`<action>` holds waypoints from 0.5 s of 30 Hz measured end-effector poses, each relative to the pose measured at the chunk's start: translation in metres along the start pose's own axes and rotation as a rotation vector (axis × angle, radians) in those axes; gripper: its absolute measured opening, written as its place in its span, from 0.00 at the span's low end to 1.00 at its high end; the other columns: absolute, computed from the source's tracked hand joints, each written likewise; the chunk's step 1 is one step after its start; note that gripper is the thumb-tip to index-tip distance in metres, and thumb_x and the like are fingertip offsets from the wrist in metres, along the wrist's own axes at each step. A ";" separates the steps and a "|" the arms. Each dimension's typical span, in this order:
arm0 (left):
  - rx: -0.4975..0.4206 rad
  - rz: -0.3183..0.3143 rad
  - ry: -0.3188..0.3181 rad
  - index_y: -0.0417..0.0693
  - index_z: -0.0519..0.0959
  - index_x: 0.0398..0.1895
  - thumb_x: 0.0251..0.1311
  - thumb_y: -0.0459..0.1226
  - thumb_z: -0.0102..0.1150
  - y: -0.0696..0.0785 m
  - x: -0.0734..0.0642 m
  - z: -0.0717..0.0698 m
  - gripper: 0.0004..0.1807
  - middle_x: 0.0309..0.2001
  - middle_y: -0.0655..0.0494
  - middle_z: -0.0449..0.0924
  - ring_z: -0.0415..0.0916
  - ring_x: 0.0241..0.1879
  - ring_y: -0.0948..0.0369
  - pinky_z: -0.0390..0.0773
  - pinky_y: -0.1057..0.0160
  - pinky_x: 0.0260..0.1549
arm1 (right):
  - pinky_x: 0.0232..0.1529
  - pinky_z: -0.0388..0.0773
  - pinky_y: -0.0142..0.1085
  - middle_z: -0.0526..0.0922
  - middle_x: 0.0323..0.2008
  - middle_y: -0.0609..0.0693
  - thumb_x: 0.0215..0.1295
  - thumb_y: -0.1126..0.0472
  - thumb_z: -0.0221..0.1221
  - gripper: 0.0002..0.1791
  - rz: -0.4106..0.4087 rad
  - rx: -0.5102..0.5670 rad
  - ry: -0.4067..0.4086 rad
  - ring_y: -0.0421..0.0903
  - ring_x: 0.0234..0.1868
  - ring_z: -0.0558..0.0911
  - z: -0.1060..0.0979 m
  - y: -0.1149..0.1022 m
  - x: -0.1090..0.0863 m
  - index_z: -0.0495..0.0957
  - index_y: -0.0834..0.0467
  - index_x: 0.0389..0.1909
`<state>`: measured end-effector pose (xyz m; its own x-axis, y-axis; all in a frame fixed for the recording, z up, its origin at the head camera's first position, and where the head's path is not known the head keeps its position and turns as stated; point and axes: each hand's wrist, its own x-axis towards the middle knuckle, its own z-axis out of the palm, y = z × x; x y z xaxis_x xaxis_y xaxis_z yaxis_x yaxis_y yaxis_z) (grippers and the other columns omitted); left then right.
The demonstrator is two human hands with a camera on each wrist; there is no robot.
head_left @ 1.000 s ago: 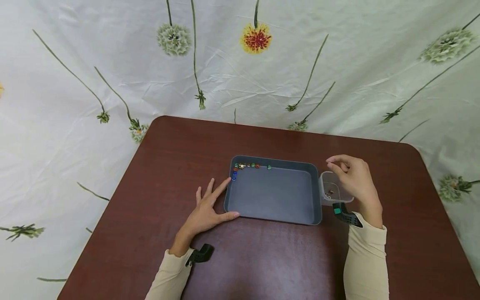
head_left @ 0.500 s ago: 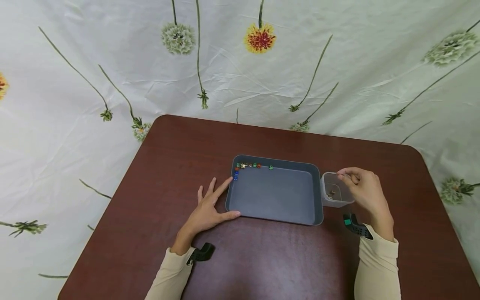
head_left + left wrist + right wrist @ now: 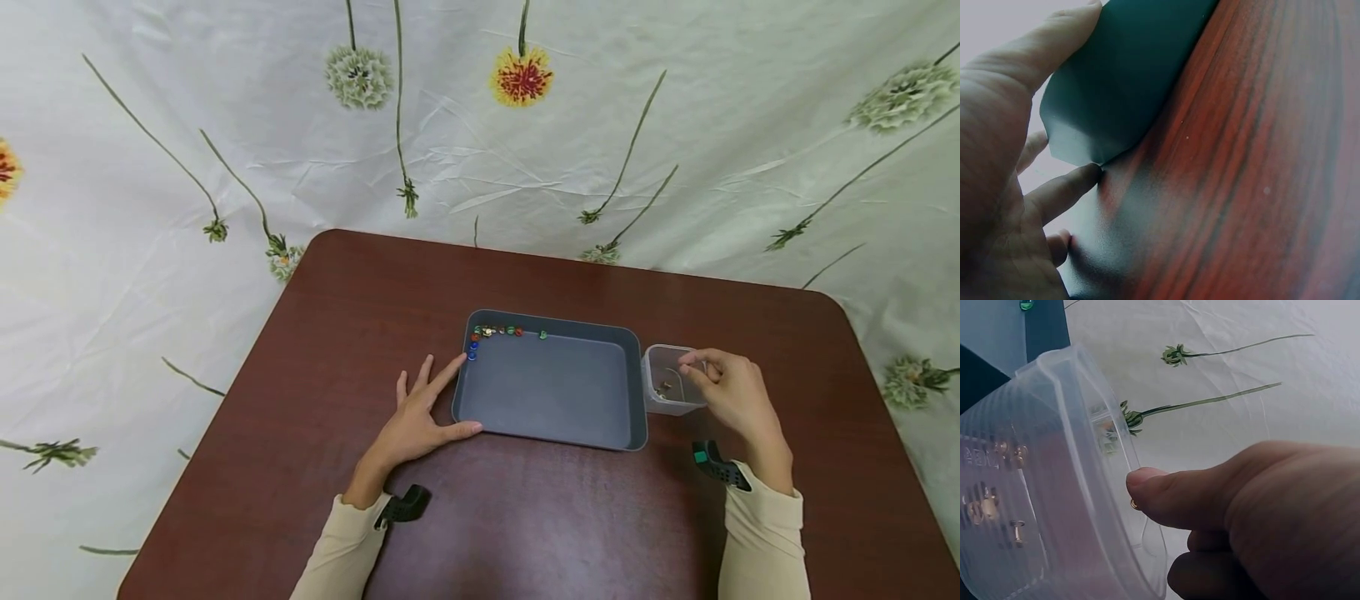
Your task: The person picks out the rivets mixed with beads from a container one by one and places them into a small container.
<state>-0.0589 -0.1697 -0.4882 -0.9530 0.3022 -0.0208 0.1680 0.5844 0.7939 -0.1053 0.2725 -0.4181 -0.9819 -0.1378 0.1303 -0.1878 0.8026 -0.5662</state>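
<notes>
My left hand [image 3: 414,427] spreads round the near left corner of a grey tray [image 3: 555,437]. Its thumb touches the front edge and its index finger the left side. In the left wrist view the straight fingers [image 3: 1063,190] lie against the tray wall [image 3: 1129,75]. My right hand [image 3: 738,396] is over the right rim of a clear plastic box [image 3: 670,408]. Between thumb and forefinger it pinches a small gold-coloured piece [image 3: 1134,504], mostly hidden by the thumb. Several small gold-coloured pieces [image 3: 1018,532] lie in the box, seen through its wall.
Small coloured pieces line the tray's far left corner, among them blue ones [image 3: 472,350] and a red one [image 3: 519,332]. A green piece [image 3: 543,335] sits apart by the back wall. The box stands against the tray's right side on the brown table [image 3: 375,292].
My right hand has moved right and toward me, from above the box's back part to its right rim. The left hand holds its place on the tray.
</notes>
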 end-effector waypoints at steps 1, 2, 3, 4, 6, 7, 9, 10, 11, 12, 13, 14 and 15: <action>0.000 0.000 0.000 0.70 0.50 0.81 0.53 0.57 0.72 0.000 0.000 0.000 0.55 0.79 0.53 0.54 0.30 0.81 0.46 0.19 0.34 0.70 | 0.13 0.50 0.31 0.55 0.13 0.41 0.66 0.65 0.65 0.08 0.001 0.000 -0.002 0.35 0.13 0.53 0.000 0.000 0.000 0.85 0.65 0.42; 0.002 0.000 0.000 0.69 0.50 0.81 0.53 0.57 0.72 0.000 0.000 0.000 0.55 0.79 0.53 0.54 0.30 0.81 0.46 0.18 0.34 0.70 | 0.13 0.50 0.31 0.55 0.13 0.41 0.66 0.65 0.65 0.08 0.000 0.000 -0.003 0.35 0.13 0.53 0.000 0.000 -0.001 0.85 0.65 0.42; 0.002 -0.001 0.000 0.69 0.50 0.81 0.53 0.57 0.72 0.000 0.000 0.000 0.55 0.79 0.53 0.54 0.30 0.81 0.46 0.18 0.34 0.70 | 0.13 0.50 0.31 0.55 0.13 0.41 0.66 0.65 0.65 0.08 0.000 0.000 -0.003 0.35 0.13 0.53 0.000 0.000 -0.001 0.85 0.65 0.42; 0.002 -0.001 0.000 0.68 0.51 0.81 0.53 0.57 0.72 0.000 0.000 0.000 0.55 0.79 0.53 0.54 0.30 0.81 0.46 0.18 0.34 0.70 | 0.13 0.50 0.31 0.55 0.13 0.41 0.66 0.65 0.65 0.08 -0.001 0.000 -0.002 0.35 0.13 0.53 0.000 0.001 -0.001 0.85 0.65 0.42; 0.002 -0.004 0.000 0.68 0.51 0.81 0.53 0.57 0.72 0.001 0.000 -0.001 0.55 0.79 0.53 0.54 0.30 0.81 0.46 0.18 0.34 0.70 | 0.13 0.50 0.31 0.55 0.13 0.41 0.66 0.65 0.65 0.08 -0.001 0.002 0.000 0.35 0.13 0.53 0.000 0.001 -0.001 0.85 0.65 0.42; 0.002 -0.004 0.001 0.67 0.51 0.81 0.53 0.57 0.72 0.001 -0.001 -0.001 0.55 0.79 0.53 0.54 0.30 0.81 0.46 0.18 0.34 0.70 | 0.13 0.50 0.31 0.55 0.13 0.41 0.66 0.65 0.65 0.08 0.000 0.003 0.001 0.35 0.13 0.53 0.000 0.000 -0.001 0.85 0.65 0.42; 0.002 -0.003 0.003 0.67 0.51 0.81 0.52 0.57 0.73 0.001 -0.001 0.000 0.55 0.79 0.52 0.54 0.30 0.81 0.46 0.19 0.33 0.70 | 0.13 0.50 0.31 0.55 0.13 0.41 0.66 0.65 0.65 0.08 0.002 0.005 0.001 0.35 0.13 0.53 -0.001 0.000 -0.001 0.85 0.65 0.43; 0.002 -0.004 0.004 0.67 0.51 0.81 0.52 0.57 0.73 0.001 -0.001 0.000 0.55 0.79 0.52 0.54 0.30 0.81 0.45 0.19 0.33 0.70 | 0.13 0.50 0.31 0.55 0.13 0.41 0.66 0.66 0.65 0.08 0.003 0.005 0.001 0.35 0.13 0.53 -0.001 0.000 -0.001 0.85 0.65 0.43; 0.003 -0.004 0.005 0.68 0.51 0.81 0.52 0.57 0.73 0.001 -0.001 0.000 0.55 0.79 0.52 0.54 0.31 0.81 0.45 0.19 0.33 0.70 | 0.13 0.50 0.31 0.55 0.13 0.41 0.66 0.66 0.65 0.08 0.003 0.005 0.002 0.35 0.13 0.53 -0.001 0.000 -0.001 0.85 0.66 0.43; 0.003 -0.003 0.005 0.68 0.51 0.81 0.52 0.57 0.73 0.001 -0.001 0.000 0.55 0.79 0.52 0.53 0.31 0.81 0.45 0.19 0.33 0.70 | 0.13 0.50 0.31 0.55 0.13 0.41 0.66 0.66 0.65 0.08 0.002 0.005 0.003 0.35 0.13 0.53 -0.001 0.000 -0.002 0.85 0.66 0.42; 0.002 -0.002 0.005 0.68 0.51 0.81 0.52 0.57 0.73 0.001 -0.001 0.000 0.55 0.79 0.51 0.53 0.31 0.81 0.45 0.19 0.33 0.70 | 0.13 0.50 0.31 0.55 0.13 0.41 0.66 0.66 0.65 0.08 0.001 0.006 0.004 0.35 0.13 0.53 -0.001 0.000 -0.002 0.85 0.66 0.42; 0.004 -0.001 0.007 0.68 0.52 0.80 0.52 0.57 0.73 0.001 0.000 0.000 0.55 0.79 0.51 0.54 0.31 0.81 0.45 0.19 0.33 0.70 | 0.13 0.50 0.31 0.55 0.13 0.41 0.66 0.66 0.65 0.08 -0.001 0.005 0.007 0.35 0.13 0.53 -0.001 0.001 -0.002 0.85 0.66 0.42; 0.005 -0.003 0.008 0.68 0.52 0.80 0.52 0.57 0.73 0.001 -0.001 0.000 0.55 0.79 0.52 0.54 0.31 0.81 0.45 0.19 0.33 0.70 | 0.13 0.50 0.31 0.55 0.13 0.41 0.66 0.66 0.65 0.08 -0.003 0.005 0.010 0.35 0.13 0.53 -0.001 0.001 -0.002 0.85 0.66 0.42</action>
<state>-0.0583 -0.1695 -0.4872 -0.9554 0.2947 -0.0180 0.1667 0.5887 0.7910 -0.1039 0.2739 -0.4184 -0.9810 -0.1346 0.1398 -0.1909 0.7993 -0.5699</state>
